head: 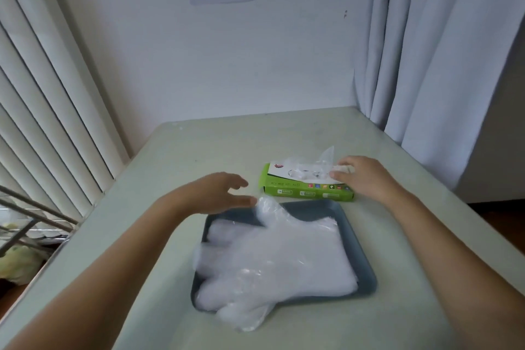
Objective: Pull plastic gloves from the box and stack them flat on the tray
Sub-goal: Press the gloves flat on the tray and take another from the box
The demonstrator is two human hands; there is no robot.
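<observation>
R hand on box (grip unclear), gloves hide tray floor

A pile of thin clear gloves lies flat in a dark grey tray on the bench. Their finger ends hang over the tray's near left edge. Just behind the tray a green box lies flat, with one clear glove poking out of its top.

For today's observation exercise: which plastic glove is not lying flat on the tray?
The glove sticking up out of the green box, next to the right hand. The other gloves lie stacked on the grey tray.
</observation>
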